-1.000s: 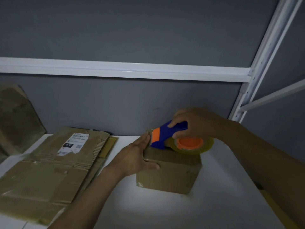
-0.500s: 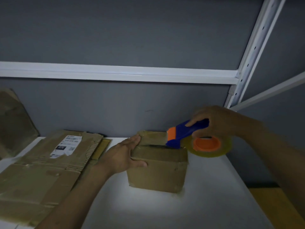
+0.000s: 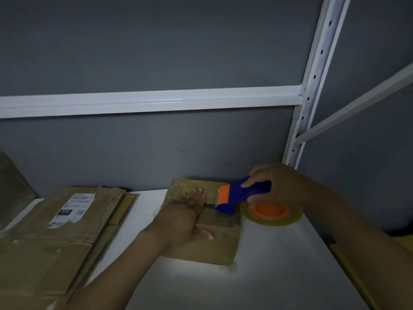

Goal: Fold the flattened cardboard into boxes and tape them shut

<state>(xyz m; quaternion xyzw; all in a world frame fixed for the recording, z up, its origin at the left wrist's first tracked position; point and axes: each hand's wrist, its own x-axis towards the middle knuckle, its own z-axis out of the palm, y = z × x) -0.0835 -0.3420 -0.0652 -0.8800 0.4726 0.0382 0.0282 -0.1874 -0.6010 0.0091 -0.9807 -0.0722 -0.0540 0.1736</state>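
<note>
since a second earlier the dispenser point(image 3: 239, 194) had been drawn across the top of the box point(image 3: 214, 245) to its right edge, and the left hand point(image 3: 185, 218) had moved from the box's side up onto its top. that hand lay spread, fingers flat on the top and thumb on the front face. the right hand point(image 3: 276, 186) gripped the dispenser handle, the roll point(image 3: 271, 214) hanging just past the box.

the box stood folded on the worktop point(image 3: 268, 285), and its top seam looked almost taped; the strip probably still needed cutting and smoothing. flat cardboard point(image 3: 55, 233) lay stacked to the left, apparently still to fold.

the worktop was white, lit in front of the box. behind stood a grey wall point(image 3: 156, 41) with a white rail point(image 3: 156, 101) and a perforated upright point(image 3: 312, 86). the room was dim.
</note>
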